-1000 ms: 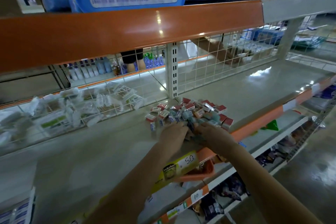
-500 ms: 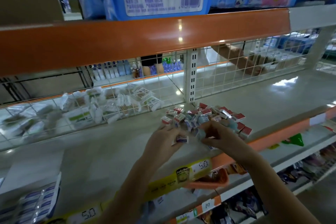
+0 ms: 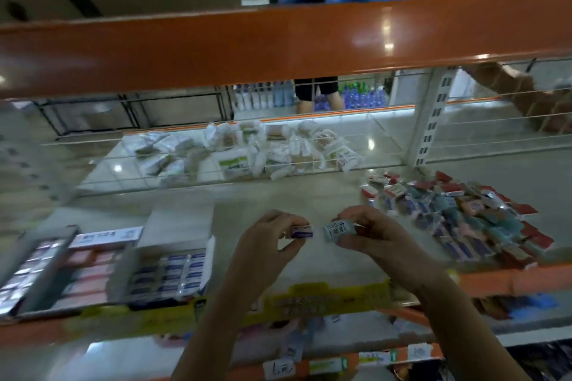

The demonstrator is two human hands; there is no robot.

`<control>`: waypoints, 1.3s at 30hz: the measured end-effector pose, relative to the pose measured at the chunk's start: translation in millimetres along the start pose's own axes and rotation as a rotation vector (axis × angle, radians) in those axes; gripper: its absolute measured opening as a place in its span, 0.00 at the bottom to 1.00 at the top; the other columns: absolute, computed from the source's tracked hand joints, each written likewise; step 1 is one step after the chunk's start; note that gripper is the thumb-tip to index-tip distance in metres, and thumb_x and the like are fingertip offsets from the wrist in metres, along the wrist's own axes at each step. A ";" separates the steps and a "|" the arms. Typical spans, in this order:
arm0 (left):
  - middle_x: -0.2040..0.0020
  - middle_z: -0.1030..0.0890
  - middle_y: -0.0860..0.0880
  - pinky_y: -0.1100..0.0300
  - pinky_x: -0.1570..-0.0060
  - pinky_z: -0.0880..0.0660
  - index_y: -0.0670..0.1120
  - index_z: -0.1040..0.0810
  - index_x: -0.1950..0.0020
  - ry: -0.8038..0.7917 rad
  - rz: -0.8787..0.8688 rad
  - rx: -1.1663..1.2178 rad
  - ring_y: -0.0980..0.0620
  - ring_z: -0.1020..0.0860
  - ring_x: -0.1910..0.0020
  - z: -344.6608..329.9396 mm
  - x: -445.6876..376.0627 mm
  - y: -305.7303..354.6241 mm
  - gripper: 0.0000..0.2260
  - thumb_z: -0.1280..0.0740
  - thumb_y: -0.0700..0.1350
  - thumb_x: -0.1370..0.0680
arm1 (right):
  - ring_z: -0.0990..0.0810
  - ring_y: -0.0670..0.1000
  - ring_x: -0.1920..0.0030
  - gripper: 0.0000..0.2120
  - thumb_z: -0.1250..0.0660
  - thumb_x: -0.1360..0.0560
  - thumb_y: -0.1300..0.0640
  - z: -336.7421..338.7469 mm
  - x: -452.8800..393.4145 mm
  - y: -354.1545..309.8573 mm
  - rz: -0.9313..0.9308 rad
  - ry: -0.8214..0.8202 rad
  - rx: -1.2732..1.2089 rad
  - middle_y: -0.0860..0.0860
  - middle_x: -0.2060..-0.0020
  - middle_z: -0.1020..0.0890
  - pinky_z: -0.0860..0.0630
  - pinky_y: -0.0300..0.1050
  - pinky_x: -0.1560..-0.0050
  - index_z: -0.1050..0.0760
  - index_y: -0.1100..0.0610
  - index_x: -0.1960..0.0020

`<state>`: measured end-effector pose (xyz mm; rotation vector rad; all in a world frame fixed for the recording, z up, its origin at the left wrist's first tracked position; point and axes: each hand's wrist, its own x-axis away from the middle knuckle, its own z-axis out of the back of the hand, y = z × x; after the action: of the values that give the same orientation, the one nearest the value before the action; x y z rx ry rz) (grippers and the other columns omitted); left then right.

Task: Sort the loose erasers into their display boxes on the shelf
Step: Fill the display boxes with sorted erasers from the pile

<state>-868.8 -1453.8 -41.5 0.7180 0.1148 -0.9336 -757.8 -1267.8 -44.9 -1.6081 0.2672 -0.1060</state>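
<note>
Shelf [image 3: 278, 192] bare between display boxes [image 3: 168, 272], eraser pile [image 3: 458, 216]; left hand [image 3: 266, 244], right hand [image 3: 374, 235] fingers each pinch 1 eraser.

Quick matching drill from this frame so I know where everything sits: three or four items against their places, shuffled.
Things:
1. blue-labelled eraser
2. barcode eraser
3. loose eraser pile
4. blue eraser display box

Places:
A. on the shelf, right of both hands
B. pinched by the right hand
C. on the shelf, left of both hands
D. pinched by the left hand

Pairs: 1-D, 2-B, 3-A, 4-C
</note>
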 end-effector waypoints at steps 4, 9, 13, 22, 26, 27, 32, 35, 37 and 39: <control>0.52 0.24 0.58 0.67 0.55 0.25 0.52 0.20 0.46 0.035 0.054 -0.021 0.59 0.24 0.56 39.9 20.5 -31.1 0.11 0.29 0.43 0.27 | 0.18 0.52 0.60 0.06 0.32 0.29 0.67 -53.1 -23.3 -1.3 -0.027 0.039 0.017 0.56 0.62 0.19 0.21 0.40 0.57 0.25 0.65 0.53; 0.54 0.24 0.58 0.66 0.56 0.26 0.53 0.20 0.47 0.057 0.104 -0.052 0.59 0.25 0.56 88.5 43.0 -72.1 0.10 0.28 0.43 0.28 | 0.19 0.49 0.68 0.06 0.35 0.25 0.62 -122.5 -52.0 -4.1 -0.073 0.109 0.069 0.55 0.68 0.19 0.20 0.40 0.64 0.26 0.65 0.58; 0.53 0.25 0.60 0.74 0.55 0.31 0.53 0.20 0.46 0.044 0.151 -0.107 0.63 0.26 0.54 120.2 57.0 -105.3 0.10 0.29 0.45 0.27 | 0.21 0.50 0.70 0.08 0.34 0.25 0.60 -169.7 -69.8 -0.6 -0.118 0.108 0.111 0.55 0.68 0.20 0.21 0.41 0.66 0.25 0.63 0.60; 0.46 0.23 0.56 0.73 0.54 0.35 0.53 0.23 0.40 -0.070 0.182 -0.177 0.61 0.29 0.50 156.6 66.3 -158.2 0.13 0.32 0.47 0.25 | 0.23 0.46 0.71 0.06 0.33 0.25 0.57 -237.0 -95.7 15.0 -0.135 0.120 0.334 0.53 0.69 0.21 0.24 0.38 0.69 0.23 0.60 0.58; 0.41 0.22 0.52 0.63 0.45 0.32 0.51 0.26 0.36 -0.182 0.161 -0.272 0.54 0.27 0.42 152.2 57.0 -168.9 0.15 0.35 0.48 0.23 | 0.22 0.47 0.69 0.07 0.34 0.25 0.55 -244.9 -97.6 24.0 -0.140 0.165 0.410 0.53 0.66 0.20 0.24 0.39 0.67 0.23 0.60 0.55; 0.41 0.22 0.52 0.63 0.44 0.32 0.51 0.26 0.36 -0.207 0.149 -0.297 0.54 0.28 0.41 150.1 54.7 -172.5 0.14 0.35 0.47 0.22 | 0.22 0.47 0.68 0.08 0.34 0.25 0.55 -245.3 -97.3 26.3 -0.144 0.177 0.418 0.53 0.66 0.20 0.24 0.39 0.66 0.23 0.60 0.55; 0.37 0.24 0.50 0.61 0.40 0.32 0.47 0.26 0.36 -0.344 0.090 -0.393 0.53 0.28 0.39 143.0 48.7 -186.0 0.14 0.39 0.43 0.21 | 0.21 0.47 0.68 0.09 0.35 0.24 0.52 -245.8 -93.4 32.1 -0.142 0.204 0.503 0.52 0.66 0.19 0.25 0.35 0.67 0.23 0.57 0.55; 0.40 0.23 0.50 0.62 0.45 0.29 0.46 0.22 0.40 -0.337 0.095 -0.422 0.53 0.26 0.44 142.5 49.8 -192.5 0.11 0.37 0.42 0.22 | 0.21 0.48 0.69 0.08 0.36 0.24 0.52 -247.7 -92.5 33.2 -0.133 0.218 0.528 0.51 0.68 0.19 0.31 0.30 0.74 0.23 0.56 0.57; 0.40 0.26 0.51 0.60 0.47 0.25 0.47 0.22 0.41 -0.341 0.108 -0.435 0.52 0.24 0.47 143.2 52.3 -194.4 0.11 0.34 0.44 0.23 | 0.22 0.48 0.70 0.08 0.36 0.24 0.51 -248.5 -92.5 33.4 -0.122 0.224 0.549 0.50 0.69 0.20 0.33 0.30 0.76 0.23 0.55 0.57; 0.40 0.27 0.51 0.59 0.48 0.24 0.48 0.22 0.40 -0.345 0.113 -0.443 0.52 0.24 0.48 144.6 54.8 -195.3 0.12 0.34 0.46 0.22 | 0.23 0.47 0.71 0.08 0.36 0.24 0.52 -249.3 -92.2 33.5 -0.114 0.223 0.560 0.50 0.70 0.20 0.33 0.29 0.76 0.24 0.55 0.58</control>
<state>-1015.4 -1654.9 -52.5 0.1478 -0.0254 -0.8712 -908.2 -1489.3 -54.8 -1.0522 0.2868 -0.4132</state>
